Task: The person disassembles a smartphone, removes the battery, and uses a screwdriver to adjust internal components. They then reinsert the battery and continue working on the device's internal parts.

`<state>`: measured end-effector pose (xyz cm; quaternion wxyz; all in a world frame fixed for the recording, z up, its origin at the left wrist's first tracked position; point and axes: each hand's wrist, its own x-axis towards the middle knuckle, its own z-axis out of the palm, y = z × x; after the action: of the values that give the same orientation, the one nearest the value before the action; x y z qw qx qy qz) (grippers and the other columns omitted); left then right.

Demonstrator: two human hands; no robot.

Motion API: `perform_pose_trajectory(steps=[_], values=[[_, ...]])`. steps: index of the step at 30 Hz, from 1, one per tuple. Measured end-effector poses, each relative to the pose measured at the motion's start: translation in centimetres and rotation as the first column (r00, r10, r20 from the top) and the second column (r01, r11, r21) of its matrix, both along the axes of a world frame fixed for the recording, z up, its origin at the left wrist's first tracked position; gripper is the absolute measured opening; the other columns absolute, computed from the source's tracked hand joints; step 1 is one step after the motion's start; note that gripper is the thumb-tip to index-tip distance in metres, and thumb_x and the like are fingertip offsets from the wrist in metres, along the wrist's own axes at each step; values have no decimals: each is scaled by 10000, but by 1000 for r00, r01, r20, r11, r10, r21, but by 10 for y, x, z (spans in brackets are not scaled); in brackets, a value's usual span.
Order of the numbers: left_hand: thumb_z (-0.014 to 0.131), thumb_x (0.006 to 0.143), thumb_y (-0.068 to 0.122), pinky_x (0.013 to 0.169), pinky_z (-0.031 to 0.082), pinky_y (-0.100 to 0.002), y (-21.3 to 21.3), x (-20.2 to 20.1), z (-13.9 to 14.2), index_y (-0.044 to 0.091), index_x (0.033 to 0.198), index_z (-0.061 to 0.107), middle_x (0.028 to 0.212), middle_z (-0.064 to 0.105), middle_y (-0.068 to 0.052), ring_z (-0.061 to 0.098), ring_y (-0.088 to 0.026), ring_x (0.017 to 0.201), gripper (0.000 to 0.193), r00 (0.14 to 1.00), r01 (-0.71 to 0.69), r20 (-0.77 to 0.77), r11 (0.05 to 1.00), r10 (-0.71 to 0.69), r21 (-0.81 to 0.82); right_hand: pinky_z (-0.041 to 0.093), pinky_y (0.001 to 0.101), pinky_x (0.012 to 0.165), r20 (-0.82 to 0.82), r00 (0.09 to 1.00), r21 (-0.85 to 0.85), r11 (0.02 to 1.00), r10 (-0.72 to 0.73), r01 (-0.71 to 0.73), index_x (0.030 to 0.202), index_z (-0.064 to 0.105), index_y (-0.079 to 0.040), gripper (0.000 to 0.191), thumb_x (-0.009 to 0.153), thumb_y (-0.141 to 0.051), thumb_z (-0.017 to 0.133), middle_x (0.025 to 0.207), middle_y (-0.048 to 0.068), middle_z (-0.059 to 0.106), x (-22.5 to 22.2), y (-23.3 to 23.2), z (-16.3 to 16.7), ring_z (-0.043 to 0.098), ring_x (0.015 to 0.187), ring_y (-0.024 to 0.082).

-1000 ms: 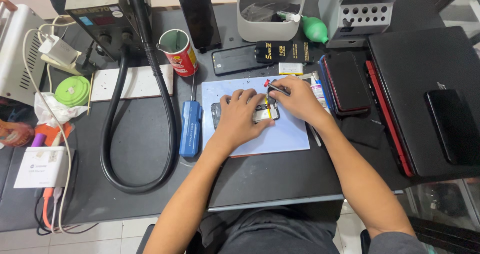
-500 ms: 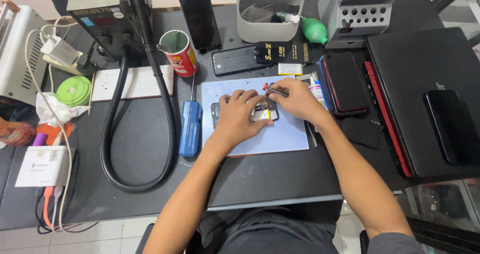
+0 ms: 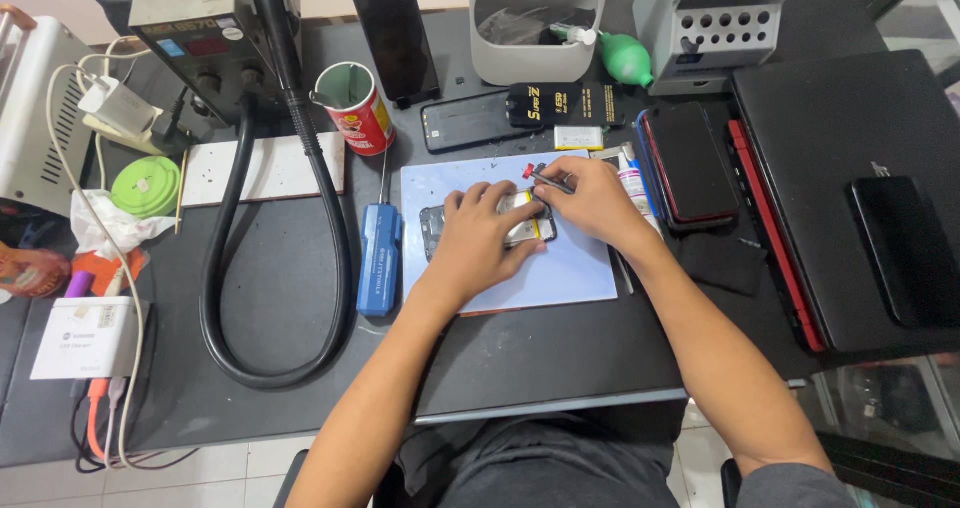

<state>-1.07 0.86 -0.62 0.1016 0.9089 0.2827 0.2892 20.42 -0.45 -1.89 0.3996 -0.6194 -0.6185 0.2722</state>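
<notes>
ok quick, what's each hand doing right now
Left hand: fingers spread, pressing down on the opened phone.
Right hand: fingers closed on a thin tool.

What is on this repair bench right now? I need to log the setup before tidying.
Opened phone: one, dark with yellow inside, on the mat under both hands.
Light blue work mat: one, desk centre.
Thin tool with red tip: one, in right hand.
Blue handled screwdriver: one, left of mat.
Red tin can: one, behind mat.
Black hose: one, looped at left.
Green squeeze bulb: one, back.
Black laptop: one, closed, right.
Left hand: pressing on phone.
Right hand: pinching tool.
</notes>
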Motion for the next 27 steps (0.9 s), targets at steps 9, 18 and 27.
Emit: perform_pose_trajectory(steps=[9,18,27], values=[[806,801,330,951,395,-559,-5,3,1,196,1185,735,1272,639,-95,578,-306,1167,413,1000,15,-3,1000,-15,-9,530,391,700,204,979,115,992,29,-53,969,743,5,179,874,-145,762,897,158,738,-4,-4,8,701,774,284],[821,800,327,991,415,-596,-2,2,0,138,1085,691,1273,660,-102,600,-322,1203,366,998,48,54,993,-42,-108,547,369,712,99,995,11,999,31,-32,997,727,-10,209,881,-182,753,858,114,758,1,-2,2,710,753,223],[811,772,250,946,376,-609,-5,5,4,128,948,713,1190,658,-109,592,-318,1174,236,994,75,85,997,-75,5,517,370,662,140,990,-1,1000,-5,6,944,722,4,193,877,-173,761,794,126,741,1,-2,3,670,687,211]])
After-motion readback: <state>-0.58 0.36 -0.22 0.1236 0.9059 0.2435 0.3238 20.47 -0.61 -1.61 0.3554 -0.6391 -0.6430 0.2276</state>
